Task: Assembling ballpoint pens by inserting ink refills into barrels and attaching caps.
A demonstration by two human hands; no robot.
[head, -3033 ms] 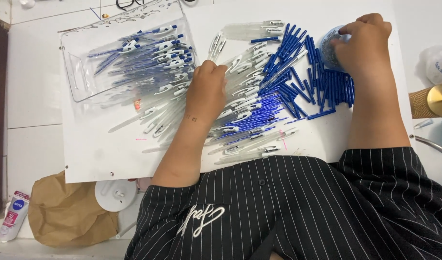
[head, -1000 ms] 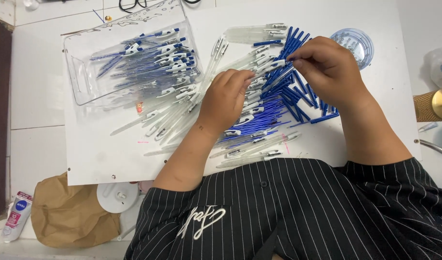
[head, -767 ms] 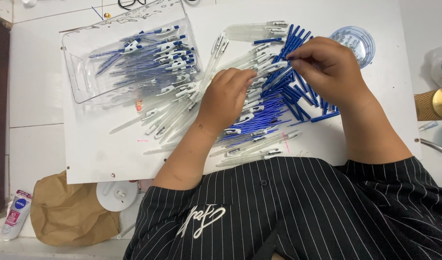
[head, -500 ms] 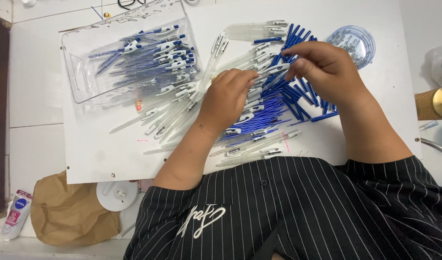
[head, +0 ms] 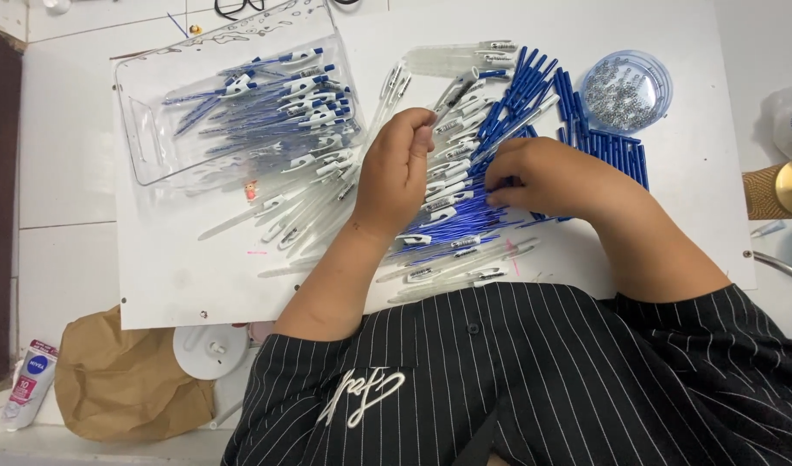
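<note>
Since a second ago my right hand point(head: 555, 177) has moved down to pinch a blue refill point(head: 465, 203) in the middle pile, while my left hand point(head: 400, 164) is curled around a clear pen barrel point(head: 452, 93) beside it, so another pen is being assembled.

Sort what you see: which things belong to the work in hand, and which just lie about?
In use: left hand; right hand; heap of clear plastic pen barrels; blue pen refills; clear plastic tray of finished pens; round tub of small springs.

Lying about: crumpled brown paper bag; white tube.
</note>
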